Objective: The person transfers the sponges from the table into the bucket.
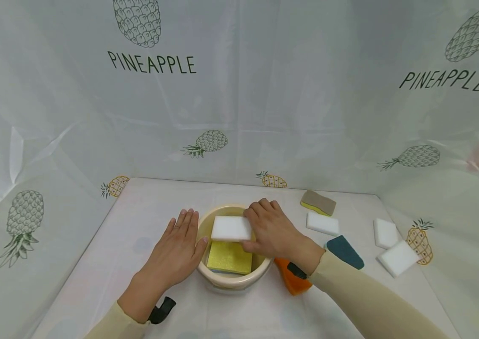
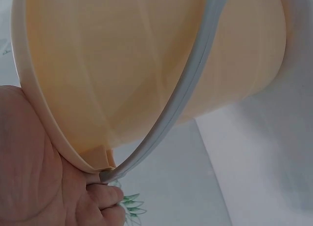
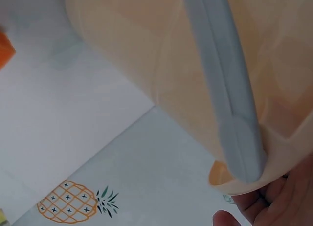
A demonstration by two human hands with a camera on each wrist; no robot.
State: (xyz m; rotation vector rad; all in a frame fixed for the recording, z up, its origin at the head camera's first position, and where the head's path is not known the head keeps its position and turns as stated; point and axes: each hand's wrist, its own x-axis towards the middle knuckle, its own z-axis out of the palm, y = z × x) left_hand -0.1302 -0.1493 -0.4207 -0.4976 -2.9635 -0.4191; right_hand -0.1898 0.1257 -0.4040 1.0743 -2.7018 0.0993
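A cream bucket [image 1: 239,282] stands in the middle of the table, its grey handle [image 2: 181,99] hanging along the outer wall. My right hand [image 1: 273,230] pinches the right end of a white sponge [image 1: 231,229] between thumb and fingers, over the bucket's mouth. Under it, inside the bucket, lies a yellow sponge [image 1: 228,258]. At the bucket's left side my left hand [image 1: 178,247] has its fingers straight and together, thumb by the rim. In the left wrist view its palm is against the rim; the right wrist view hides the white sponge.
Right of the bucket lie an orange sponge [image 1: 292,282], a teal sponge [image 1: 345,252], a white sponge [image 1: 322,223] and a brown-and-yellow sponge [image 1: 320,202]. Two more white pads [image 1: 385,234] sit near the right edge. A pineapple-print sheet [image 1: 239,94] rises behind the table.
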